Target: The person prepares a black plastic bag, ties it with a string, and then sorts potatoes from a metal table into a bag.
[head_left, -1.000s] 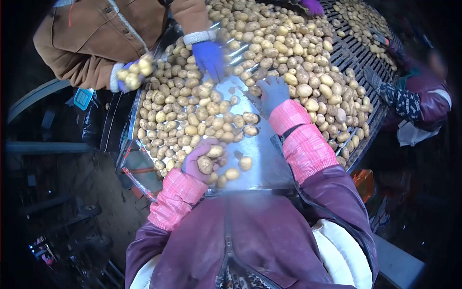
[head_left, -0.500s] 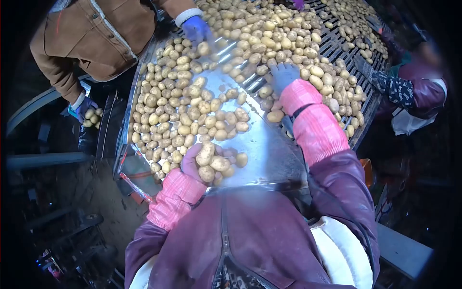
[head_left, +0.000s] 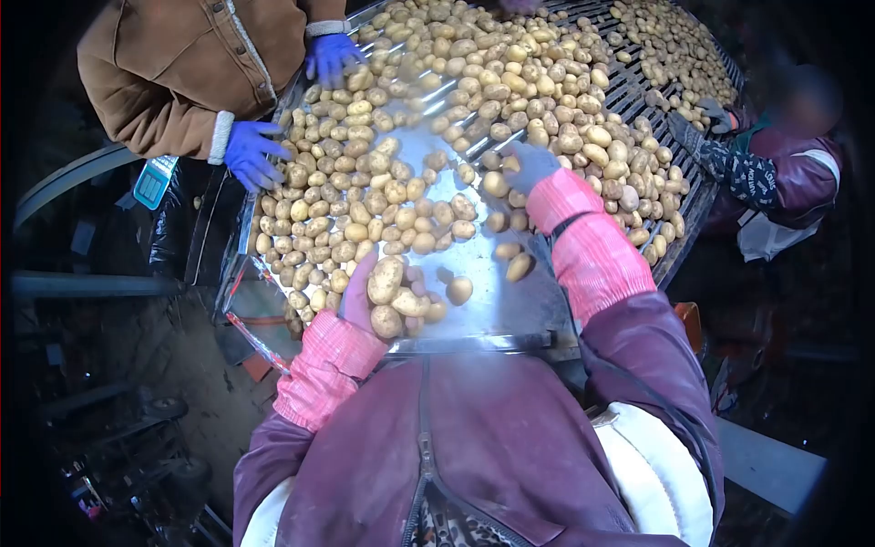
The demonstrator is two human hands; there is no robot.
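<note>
My left hand, in a pinkish glove, is cupped around several potatoes low over the front of the metal tray. My right hand, in a grey-blue glove, is at the edge of the potato heap beside the slats. Its fingers are curled, with part of a potato showing between them. A few loose potatoes lie on the bare metal below my right hand, and a single potato rests right of my left hand.
Many potatoes cover the tray's left side; a big heap lies on the slatted bed. Across the left corner, a co-worker in a brown jacket has two blue-gloved hands at the potatoes. Another person works at the right.
My right hand has drawn slightly left and down, and potatoes below it have shifted onto the metal. My left hand keeps its potatoes. The co-worker's lower hand rose to the tray, without its potatoes.
</note>
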